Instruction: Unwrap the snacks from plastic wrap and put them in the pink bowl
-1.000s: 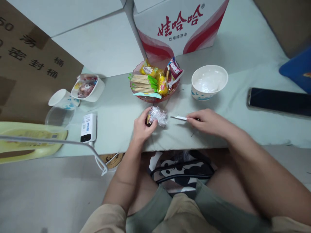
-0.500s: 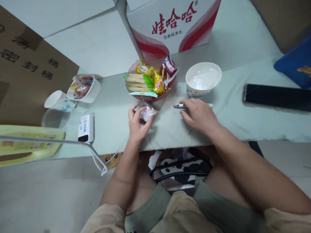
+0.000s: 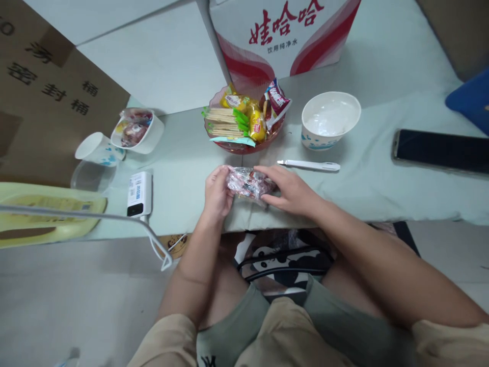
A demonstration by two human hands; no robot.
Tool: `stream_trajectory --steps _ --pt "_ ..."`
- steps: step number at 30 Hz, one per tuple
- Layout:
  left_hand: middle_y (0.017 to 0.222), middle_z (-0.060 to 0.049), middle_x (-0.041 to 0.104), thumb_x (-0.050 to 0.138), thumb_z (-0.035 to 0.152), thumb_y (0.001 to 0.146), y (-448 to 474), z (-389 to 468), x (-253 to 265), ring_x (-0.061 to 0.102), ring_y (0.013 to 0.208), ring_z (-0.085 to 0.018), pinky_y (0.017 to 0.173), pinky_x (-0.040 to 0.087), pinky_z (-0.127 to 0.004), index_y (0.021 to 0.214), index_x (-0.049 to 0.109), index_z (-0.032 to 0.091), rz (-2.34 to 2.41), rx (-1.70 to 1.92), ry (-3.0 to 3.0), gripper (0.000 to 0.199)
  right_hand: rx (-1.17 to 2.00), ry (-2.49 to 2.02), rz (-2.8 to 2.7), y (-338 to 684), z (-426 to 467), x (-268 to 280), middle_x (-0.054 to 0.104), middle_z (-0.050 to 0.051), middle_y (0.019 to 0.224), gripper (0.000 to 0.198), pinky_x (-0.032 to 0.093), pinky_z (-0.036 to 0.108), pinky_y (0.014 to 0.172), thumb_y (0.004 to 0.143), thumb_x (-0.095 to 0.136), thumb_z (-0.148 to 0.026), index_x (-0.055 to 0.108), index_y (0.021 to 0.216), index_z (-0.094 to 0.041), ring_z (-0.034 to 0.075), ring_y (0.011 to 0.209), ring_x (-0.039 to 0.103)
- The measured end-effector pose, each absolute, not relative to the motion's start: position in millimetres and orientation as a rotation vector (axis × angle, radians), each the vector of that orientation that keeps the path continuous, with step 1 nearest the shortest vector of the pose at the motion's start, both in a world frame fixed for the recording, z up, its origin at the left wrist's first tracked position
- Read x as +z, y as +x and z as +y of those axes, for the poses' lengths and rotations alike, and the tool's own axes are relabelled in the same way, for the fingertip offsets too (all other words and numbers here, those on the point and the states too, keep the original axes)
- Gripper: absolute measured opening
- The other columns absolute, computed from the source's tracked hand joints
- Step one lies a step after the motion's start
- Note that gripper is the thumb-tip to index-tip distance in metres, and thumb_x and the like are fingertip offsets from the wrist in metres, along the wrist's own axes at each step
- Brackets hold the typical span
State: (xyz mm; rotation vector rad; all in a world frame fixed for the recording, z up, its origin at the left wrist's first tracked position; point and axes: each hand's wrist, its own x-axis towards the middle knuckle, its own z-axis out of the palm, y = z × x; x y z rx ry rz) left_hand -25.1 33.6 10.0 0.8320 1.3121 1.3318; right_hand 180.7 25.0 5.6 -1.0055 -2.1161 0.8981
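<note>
A crinkled clear plastic packet [image 3: 247, 183] with reddish printing or contents is held up between both hands above the cloth-covered table. My left hand [image 3: 219, 192] pinches its left end between thumb and fingers. The fingers of my right hand [image 3: 288, 190] close on its right end. Exactly what the packet contains cannot be made out. Just beyond my right hand lies a slim white utility knife [image 3: 308, 165], its metal tip pointing left. Behind the packet stands a pink glass bowl [image 3: 233, 149] holding snack packs, green-ended wrapped sticks and a yellow wrapped item.
A paper bowl [image 3: 321, 140] stands behind the knife, and a phone [image 3: 443, 152] lies far right. Left are a white power bank [image 3: 139, 193], a tipped paper cup [image 3: 95, 148] and a white tub [image 3: 147, 140] of packets. Cartons [image 3: 282, 61] line the back.
My right hand has left the knife on the table and moved left to the packet. Both hands now hold the packet, which my left hand had alone.
</note>
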Motion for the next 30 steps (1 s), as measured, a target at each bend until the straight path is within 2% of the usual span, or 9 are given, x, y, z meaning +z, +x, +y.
stream_trajectory --steps 4,6,8,14,16,18,21,23,30 --pt "0.063 0.004 0.055 0.078 0.043 0.073 -26.6 38.1 10.8 0.052 0.05 -0.008 0.046 0.044 -0.02 0.076 0.059 0.019 1.296 1.344 0.755 0.031 0.859 -1.021 -2.1 180.3 26.2 7.2 0.063 0.01 0.109 0.018 0.048 0.036 0.087 0.089 0.056 -0.025 0.069 0.101 -0.022 0.022 0.096 0.061" --pt "0.063 0.004 0.056 0.079 0.041 0.071 -29.3 40.6 9.2 0.052 0.051 -0.008 0.046 0.044 -0.019 0.077 0.06 0.018 1.296 1.376 0.72 0.03 0.808 -1.003 -2.093 179.8 26.5 9.4 0.063 0.011 0.112 0.012 0.046 0.036 0.088 0.089 0.054 -0.024 0.065 0.085 -0.02 0.022 0.098 0.06" --pt "0.064 0.004 0.058 0.079 0.04 0.07 -33.0 43.1 7.4 0.054 0.052 -0.008 0.048 0.046 -0.019 0.079 0.06 0.019 1.294 1.417 0.68 0.03 0.763 -0.951 -2.099 179.3 25.7 12.3 0.065 0.012 0.113 0.009 0.044 0.037 0.09 0.086 0.054 -0.022 0.06 0.079 -0.02 0.023 0.1 0.06" --pt "0.087 -0.003 0.071 0.078 0.057 0.068 -42.6 47.0 5.4 0.071 0.076 -0.016 0.068 0.057 -0.027 0.097 0.057 0.023 1.198 1.445 0.691 0.05 0.637 -0.87 -2.304 180.1 18.3 16.4 0.064 0.005 0.08 0.009 0.036 0.033 0.076 0.083 0.05 -0.018 0.059 0.085 -0.02 0.02 0.077 0.054" --pt "0.09 -0.004 0.073 0.087 0.048 0.06 -42.3 45.3 4.5 0.071 0.08 -0.017 0.071 0.057 -0.027 0.099 0.057 0.024 1.242 1.408 0.846 0.054 0.584 -0.858 -2.364 180.8 14.6 16.7 0.064 0.006 0.083 0.017 0.034 0.033 0.076 0.081 0.05 -0.015 0.062 0.091 -0.02 0.021 0.08 0.053" --pt "0.085 -0.002 0.072 0.09 0.04 0.058 -40.6 42.5 3.6 0.069 0.077 -0.015 0.071 0.055 -0.026 0.091 0.059 0.022 1.311 1.333 1.022 0.049 0.531 -0.815 -2.423 180.4 9.8 18.0 0.065 0.006 0.087 0.021 0.034 0.034 0.077 0.08 0.049 -0.011 0.064 0.091 -0.021 0.021 0.084 0.054" --pt "0.077 0.0 0.069 0.083 0.037 0.068 -38.1 39.2 2.1 0.064 0.07 -0.012 0.069 0.052 -0.024 0.079 0.059 0.019 1.353 1.268 1.155 0.033 0.473 -0.702 -2.535 176.1 -1.5 21.8 0.067 0.006 0.091 0.02 0.034 0.034 0.078 0.085 0.05 -0.01 0.066 0.087 -0.021 0.021 0.086 0.055" --pt "0.078 0.0 0.068 0.079 0.037 0.071 -37.9 39.7 0.0 0.062 0.07 -0.011 0.069 0.05 -0.024 0.081 0.059 0.019 1.357 1.301 1.148 0.029 0.496 -0.628 -2.635 171.2 -11.2 24.4 0.069 0.006 0.095 0.017 0.035 0.035 0.079 0.088 0.053 -0.011 0.067 0.088 -0.021 0.02 0.089 0.057" --pt "0.101 -0.002 0.06 0.084 0.038 0.066 -50.0 44.3 -6.0 0.061 0.085 -0.013 0.073 0.05 -0.025 0.109 0.049 0.025 1.615 1.497 1.165 0.057 0.698 -0.6 -2.71 163.4 -27.0 30.6 0.074 0.007 0.102 0.019 0.038 0.038 0.089 0.089 0.054 -0.016 0.066 0.103 -0.02 0.022 0.101 0.064"
